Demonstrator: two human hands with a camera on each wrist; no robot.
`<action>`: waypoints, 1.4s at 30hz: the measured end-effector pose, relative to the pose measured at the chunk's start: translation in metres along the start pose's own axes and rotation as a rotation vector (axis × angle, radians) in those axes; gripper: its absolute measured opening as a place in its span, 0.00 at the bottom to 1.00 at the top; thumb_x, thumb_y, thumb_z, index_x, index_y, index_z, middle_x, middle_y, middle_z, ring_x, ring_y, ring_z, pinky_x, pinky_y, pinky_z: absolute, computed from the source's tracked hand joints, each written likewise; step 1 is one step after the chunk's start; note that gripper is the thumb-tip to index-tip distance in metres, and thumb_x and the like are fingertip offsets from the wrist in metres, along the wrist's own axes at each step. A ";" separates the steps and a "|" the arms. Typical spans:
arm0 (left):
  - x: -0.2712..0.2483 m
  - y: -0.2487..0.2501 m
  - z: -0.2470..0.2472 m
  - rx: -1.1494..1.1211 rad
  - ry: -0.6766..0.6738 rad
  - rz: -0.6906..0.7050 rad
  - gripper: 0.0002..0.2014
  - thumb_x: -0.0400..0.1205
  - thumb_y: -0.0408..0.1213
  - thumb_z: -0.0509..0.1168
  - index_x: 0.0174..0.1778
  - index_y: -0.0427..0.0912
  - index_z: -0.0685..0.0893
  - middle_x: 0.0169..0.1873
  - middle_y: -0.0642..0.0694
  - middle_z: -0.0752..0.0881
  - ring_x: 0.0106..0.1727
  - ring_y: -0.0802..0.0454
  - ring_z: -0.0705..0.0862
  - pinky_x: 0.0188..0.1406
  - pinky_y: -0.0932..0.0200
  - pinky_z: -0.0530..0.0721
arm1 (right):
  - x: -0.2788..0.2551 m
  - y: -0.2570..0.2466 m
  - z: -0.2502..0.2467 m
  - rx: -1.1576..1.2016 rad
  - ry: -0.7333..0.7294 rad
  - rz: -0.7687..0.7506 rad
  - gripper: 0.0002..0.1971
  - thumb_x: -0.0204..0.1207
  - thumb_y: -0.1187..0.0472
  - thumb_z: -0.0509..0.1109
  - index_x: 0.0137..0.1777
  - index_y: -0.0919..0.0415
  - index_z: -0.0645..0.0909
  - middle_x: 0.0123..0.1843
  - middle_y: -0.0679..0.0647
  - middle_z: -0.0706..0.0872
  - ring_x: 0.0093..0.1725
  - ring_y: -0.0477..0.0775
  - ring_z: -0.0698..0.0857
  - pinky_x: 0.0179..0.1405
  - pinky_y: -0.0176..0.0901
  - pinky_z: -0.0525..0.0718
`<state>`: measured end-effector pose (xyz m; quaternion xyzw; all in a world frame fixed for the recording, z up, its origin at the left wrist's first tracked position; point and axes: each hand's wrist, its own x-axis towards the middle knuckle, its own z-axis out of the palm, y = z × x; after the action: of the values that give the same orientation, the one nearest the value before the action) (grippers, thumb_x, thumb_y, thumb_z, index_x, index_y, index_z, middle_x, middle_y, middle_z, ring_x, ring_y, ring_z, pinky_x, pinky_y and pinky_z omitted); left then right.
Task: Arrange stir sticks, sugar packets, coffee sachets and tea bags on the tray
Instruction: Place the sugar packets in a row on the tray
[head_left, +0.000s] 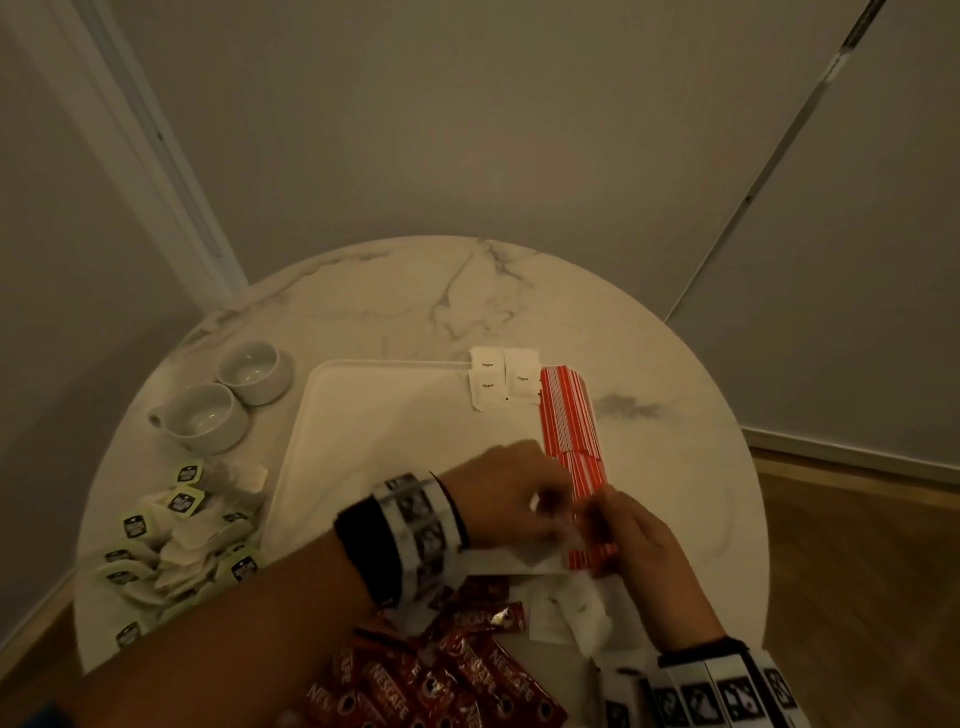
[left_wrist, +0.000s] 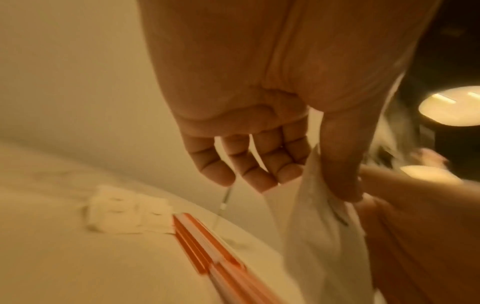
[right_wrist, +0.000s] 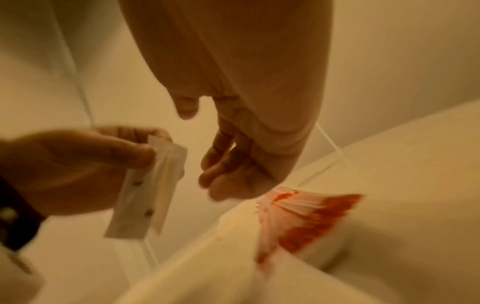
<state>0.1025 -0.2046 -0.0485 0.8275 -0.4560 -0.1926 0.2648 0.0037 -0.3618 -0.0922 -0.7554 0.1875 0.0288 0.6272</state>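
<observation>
A white tray (head_left: 363, 415) lies in the middle of a round marble table. Three sugar packets (head_left: 501, 382) (left_wrist: 130, 211) sit at its far right corner. Red-and-white striped stir sticks (head_left: 569, 421) (left_wrist: 207, 251) (right_wrist: 311, 222) lie in a row along its right side. My left hand (head_left: 545, 512) (left_wrist: 317, 183) reaches across the tray's near right part and pinches a few white sugar packets (left_wrist: 311, 236) (right_wrist: 148, 195) between thumb and forefinger. My right hand (head_left: 618, 525) (right_wrist: 223, 164) hovers over the near end of the sticks, fingers loosely curled, holding nothing.
Two white cups (head_left: 213, 415) (head_left: 254, 371) stand left of the tray. A heap of tea bags (head_left: 182, 535) lies at the near left. Red coffee sachets (head_left: 452, 675) and loose white packets (head_left: 576, 608) lie near the table's front edge. Walls stand close behind.
</observation>
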 end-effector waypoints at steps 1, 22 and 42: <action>-0.001 -0.007 -0.009 -0.124 0.055 -0.082 0.05 0.77 0.43 0.71 0.44 0.47 0.83 0.42 0.54 0.82 0.47 0.57 0.78 0.46 0.64 0.76 | 0.002 -0.007 0.003 0.073 -0.053 0.012 0.22 0.77 0.43 0.59 0.50 0.60 0.84 0.44 0.61 0.88 0.42 0.60 0.87 0.39 0.51 0.86; 0.006 -0.080 -0.027 -1.440 0.568 -0.422 0.07 0.78 0.32 0.66 0.35 0.44 0.77 0.43 0.38 0.82 0.42 0.43 0.84 0.38 0.49 0.85 | 0.092 -0.070 0.055 0.002 -0.191 -0.082 0.23 0.70 0.70 0.75 0.62 0.51 0.77 0.45 0.57 0.87 0.42 0.56 0.87 0.44 0.49 0.86; 0.023 -0.094 -0.025 -1.387 0.590 -0.514 0.13 0.76 0.46 0.70 0.53 0.45 0.81 0.35 0.46 0.81 0.30 0.53 0.77 0.30 0.55 0.82 | 0.124 -0.084 0.035 0.104 -0.111 -0.167 0.19 0.71 0.78 0.67 0.52 0.56 0.87 0.52 0.63 0.86 0.41 0.59 0.88 0.38 0.43 0.87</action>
<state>0.1896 -0.1765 -0.0882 0.5700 0.0619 -0.2605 0.7768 0.1525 -0.3468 -0.0554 -0.7320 0.0904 0.0084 0.6753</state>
